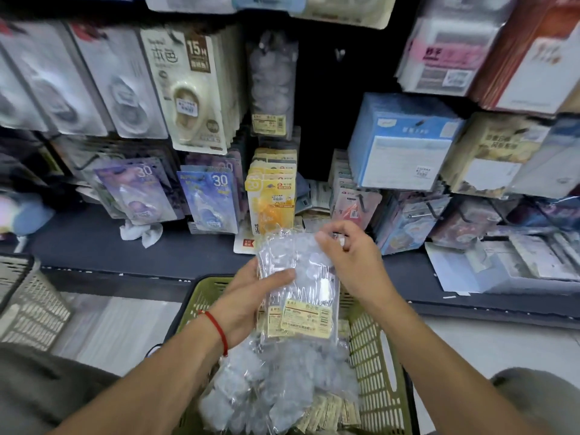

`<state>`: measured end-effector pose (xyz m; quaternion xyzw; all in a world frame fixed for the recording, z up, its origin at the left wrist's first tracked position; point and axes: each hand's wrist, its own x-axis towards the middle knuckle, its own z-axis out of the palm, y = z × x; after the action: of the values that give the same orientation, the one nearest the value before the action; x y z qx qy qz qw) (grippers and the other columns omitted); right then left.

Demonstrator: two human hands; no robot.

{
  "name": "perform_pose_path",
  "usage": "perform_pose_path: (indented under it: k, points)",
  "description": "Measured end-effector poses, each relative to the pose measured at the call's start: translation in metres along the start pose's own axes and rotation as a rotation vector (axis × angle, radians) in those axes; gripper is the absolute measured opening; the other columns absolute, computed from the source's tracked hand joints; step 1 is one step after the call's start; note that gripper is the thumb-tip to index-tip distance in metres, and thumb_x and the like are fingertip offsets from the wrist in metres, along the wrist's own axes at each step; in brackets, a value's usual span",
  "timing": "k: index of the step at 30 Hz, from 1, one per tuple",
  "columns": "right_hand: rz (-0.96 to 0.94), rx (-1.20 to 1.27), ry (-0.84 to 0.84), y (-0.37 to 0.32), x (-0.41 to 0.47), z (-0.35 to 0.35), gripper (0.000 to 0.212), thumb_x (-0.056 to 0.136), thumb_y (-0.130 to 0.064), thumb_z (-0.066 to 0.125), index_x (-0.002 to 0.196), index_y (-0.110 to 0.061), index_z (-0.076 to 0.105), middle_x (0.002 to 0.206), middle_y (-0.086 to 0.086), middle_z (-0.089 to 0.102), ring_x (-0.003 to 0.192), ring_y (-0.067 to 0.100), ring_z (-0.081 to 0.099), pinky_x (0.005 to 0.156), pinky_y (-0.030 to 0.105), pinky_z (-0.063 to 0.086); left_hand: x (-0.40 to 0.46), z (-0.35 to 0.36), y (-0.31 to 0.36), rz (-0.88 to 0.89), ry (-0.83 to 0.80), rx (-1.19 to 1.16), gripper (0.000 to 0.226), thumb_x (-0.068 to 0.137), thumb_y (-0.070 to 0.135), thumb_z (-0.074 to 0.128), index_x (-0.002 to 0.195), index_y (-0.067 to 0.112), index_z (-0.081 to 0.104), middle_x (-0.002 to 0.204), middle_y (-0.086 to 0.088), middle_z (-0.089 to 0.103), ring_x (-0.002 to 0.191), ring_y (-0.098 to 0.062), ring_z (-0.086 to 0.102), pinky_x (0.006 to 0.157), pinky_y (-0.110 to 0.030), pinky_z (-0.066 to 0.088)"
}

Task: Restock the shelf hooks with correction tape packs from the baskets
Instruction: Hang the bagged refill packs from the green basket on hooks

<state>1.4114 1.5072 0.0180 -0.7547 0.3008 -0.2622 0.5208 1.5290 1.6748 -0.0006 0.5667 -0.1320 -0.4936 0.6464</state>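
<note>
Two bare forearms reach forward over a green basket (379, 350) heaped with clear correction tape packs (282, 390). Above the basket, both hands hold a small stack of clear packs (298, 287) upright, with yellow labels at its lower end. One hand, the left hand (251, 296), which wears a red string at the wrist, grips the stack's side with the thumb across its front. At the stack's top edge the right hand (348, 255) pinches with curled fingers. Behind them, shelf hooks carry hanging packs: a yellow row (271, 196) straight ahead, blue packs (213, 199) beside it, and another clear pack (272, 83) higher up. A pale basket (28, 299) stands at far left.
</note>
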Motion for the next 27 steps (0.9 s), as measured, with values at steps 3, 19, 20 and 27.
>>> perform_pose_path:
  k: [3, 19, 20, 27]
  points:
    - [-0.025, 0.01, 0.132, -0.023, 0.013, 0.003, 0.025, 0.101, -0.051, 0.062, 0.118, -0.033, 0.061, 0.104, -0.02, 0.07, 0.086, 0.001, 0.069, 0.076, 0.034, 0.06, 0.001, 0.009, 0.038, 0.072, 0.005, 0.032, 0.073, 0.067, 0.024, 0.087, 0.135, 0.015, 0.062, 0.121, -0.011, 0.078, 0.111, -0.036, 0.075, 0.097, -0.056, 0.059]
    - [-0.09, 0.428, 0.273, -0.154, 0.074, 0.044, 0.038, 0.096, -0.045, 0.062, 0.084, -0.01, 0.055, 0.08, 0.008, 0.052, 0.074, 0.023, 0.047, 0.066, 0.046, 0.047, 0.009, -0.037, 0.156, 0.323, -0.059, 0.038, 0.078, 0.067, 0.033, 0.098, 0.135, 0.019, 0.06, 0.123, -0.012, 0.077, 0.11, -0.038, 0.075, 0.1, -0.061, 0.056]
    - [-0.134, 0.406, 0.297, -0.161, 0.081, 0.046, 0.035, 0.099, -0.041, 0.062, 0.081, -0.011, 0.054, 0.077, 0.005, 0.048, 0.071, 0.02, 0.044, 0.062, 0.037, 0.044, 0.008, -0.041, 0.159, 0.357, -0.024, 0.037, 0.073, 0.068, 0.033, 0.093, 0.133, 0.02, 0.061, 0.119, -0.01, 0.078, 0.107, -0.036, 0.077, 0.096, -0.059, 0.058]
    - [-0.34, 0.165, 0.352, -0.193, 0.123, 0.047, 0.03, 0.098, -0.027, 0.061, 0.068, -0.032, 0.061, 0.063, -0.016, 0.048, 0.059, 0.002, 0.04, 0.055, 0.017, 0.035, -0.005, -0.076, 0.167, 0.699, 0.341, 0.295, 0.052, 0.065, 0.046, 0.088, 0.109, 0.055, 0.062, 0.112, 0.022, 0.076, 0.104, -0.003, 0.074, 0.091, -0.039, 0.061]
